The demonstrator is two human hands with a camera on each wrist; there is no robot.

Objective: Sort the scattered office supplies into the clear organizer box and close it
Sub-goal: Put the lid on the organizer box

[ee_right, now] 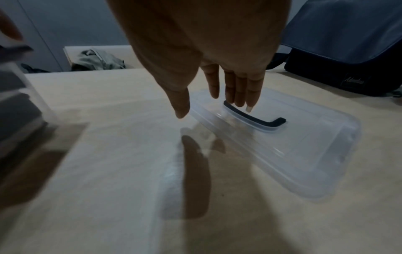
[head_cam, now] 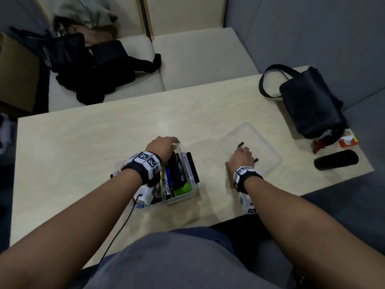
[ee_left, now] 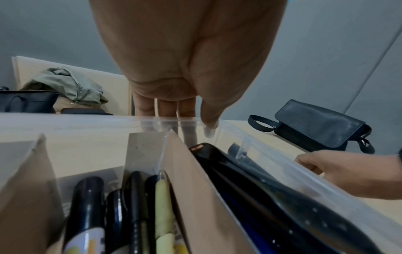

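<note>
The clear organizer box (head_cam: 188, 191) stands open near the table's front edge. Cardboard dividers (ee_left: 187, 171) split it, with pens and markers (ee_left: 135, 197) in the middle slot and a long black item (ee_left: 261, 189) along the right wall. My left hand (head_cam: 164, 146) grips the box's far rim (ee_left: 87, 118), fingers outside the wall and thumb at the edge. The clear lid (head_cam: 264, 147) lies flat on the table to the right of the box. My right hand (head_cam: 241, 157) hovers over it with straight fingers (ee_right: 239, 89) touching its dark handle (ee_right: 256, 120).
A black shoulder bag (head_cam: 310, 101) sits at the table's far right. In front of it lie a red-and-white packet (head_cam: 348, 140) and a black oblong case (head_cam: 335, 162). Dark bags and clothes (head_cam: 93, 65) lie on the bench behind. A black cable (head_cam: 116, 232) hangs from my left wrist.
</note>
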